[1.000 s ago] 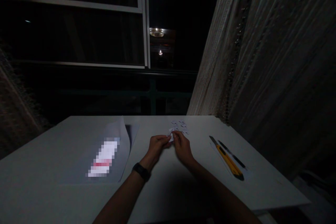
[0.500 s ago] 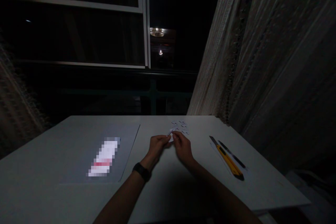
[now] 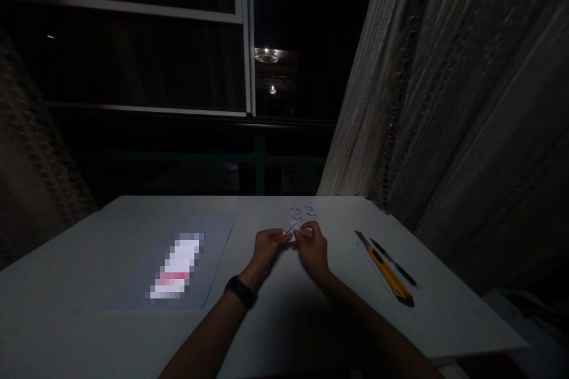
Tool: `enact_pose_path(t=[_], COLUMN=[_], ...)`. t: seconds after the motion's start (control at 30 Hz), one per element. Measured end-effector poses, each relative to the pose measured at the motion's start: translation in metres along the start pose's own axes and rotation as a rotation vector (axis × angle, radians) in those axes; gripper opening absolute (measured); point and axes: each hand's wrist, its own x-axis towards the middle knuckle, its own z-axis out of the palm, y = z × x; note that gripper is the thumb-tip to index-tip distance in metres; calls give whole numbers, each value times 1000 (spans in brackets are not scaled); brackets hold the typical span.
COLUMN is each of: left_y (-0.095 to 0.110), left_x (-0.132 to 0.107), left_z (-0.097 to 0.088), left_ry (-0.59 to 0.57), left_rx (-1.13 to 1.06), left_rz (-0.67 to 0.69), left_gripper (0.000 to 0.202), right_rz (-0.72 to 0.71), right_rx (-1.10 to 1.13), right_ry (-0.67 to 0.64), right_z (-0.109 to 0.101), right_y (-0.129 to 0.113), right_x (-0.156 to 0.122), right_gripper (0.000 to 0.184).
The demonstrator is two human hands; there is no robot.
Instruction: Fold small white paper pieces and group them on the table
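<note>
Between my two hands is a small folded piece of white paper (image 3: 291,229), held just above the white table (image 3: 284,320). My left hand (image 3: 269,246) pinches its left side between thumb and fingers. On the right side, the thumb and fingertips of my right hand (image 3: 313,250) close on the same piece. Its lower part is covered by my fingers. Just beyond my hands lie several small folded paper pieces (image 3: 297,209) in a loose group. A black band sits on my left wrist.
To the right lie a yellow utility knife (image 3: 387,275), blade out, and a dark pen (image 3: 393,262) beside it. A large paper sheet (image 3: 217,249) and a bright, pixelated phone-like shape (image 3: 175,266) lie left. Curtains (image 3: 355,106) and a dark window stand behind the table.
The folded paper has turned and spread slightly between my fingertips. My right fingers have lifted and shifted a little, while my left hand has slid slightly right.
</note>
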Motion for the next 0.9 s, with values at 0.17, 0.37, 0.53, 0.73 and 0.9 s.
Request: enact_pose_path(t=[0.17,0.37,0.53,0.73,0.9], left_y=[0,-1,-3,-4,-9], left_x=[1,3,-1,1,-1], left_z=[-1,-7,-7,-7,-5], left_ry=[2,89,-69,-63,-63], left_rx=[-62,21,55,-35,-162], left_rz=[-38,-67,-111,-98,-99], left_gripper=[29,29,36,47,46], right_rz=[41,42,-60,-23,65], right_rx=[41,-53,44,170,255], right_ry=[-17,47,-245,-180,57], right_z=[2,-12,-20,-13,-1], right_y=[-3,-7,-2,2,4], right_x=[-4,8,25,25,12], right_gripper=[18,27,28,22,30])
